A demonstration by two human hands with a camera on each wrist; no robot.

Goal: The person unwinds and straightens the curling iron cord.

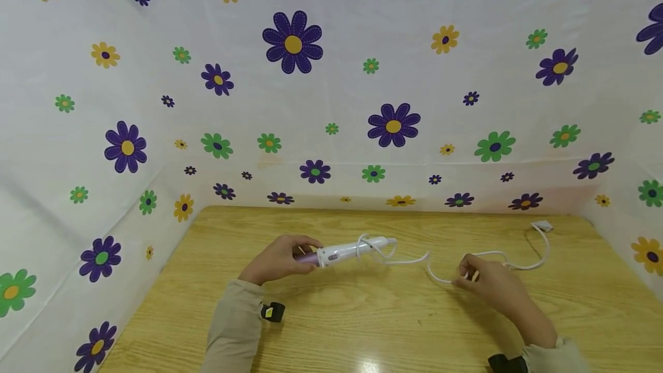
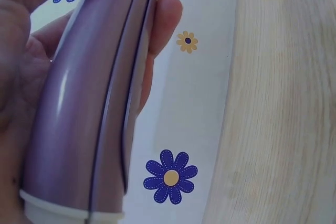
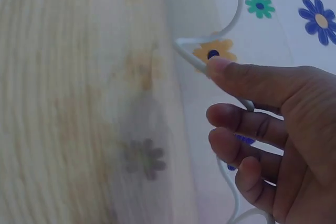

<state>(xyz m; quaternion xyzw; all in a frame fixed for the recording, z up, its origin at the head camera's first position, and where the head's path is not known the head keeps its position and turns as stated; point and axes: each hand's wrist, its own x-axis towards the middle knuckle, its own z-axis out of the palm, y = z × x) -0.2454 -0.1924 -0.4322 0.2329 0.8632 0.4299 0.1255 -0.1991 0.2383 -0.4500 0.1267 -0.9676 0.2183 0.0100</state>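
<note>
A white-handled hair iron [image 1: 343,252] with a purple barrel is held just above the wooden table in the head view. My left hand [image 1: 280,258] grips it by the purple end, thumb on the near side and fingers on the far side. Up close, the purple barrel [image 2: 79,103] shows a long seam between its two halves. The white cord [image 1: 406,261] loops loosely round the handle, then runs right. My right hand [image 1: 492,284] pinches that cord between thumb and index finger; its other fingers are loosely curled in the right wrist view.
The cord's plug [image 1: 543,225] lies near the back right edge of the wooden table [image 1: 362,315]. White flower-printed cloth [image 1: 342,91] stands behind the table and along both sides. Dark wrist cameras [image 1: 273,312] sit at both cuffs.
</note>
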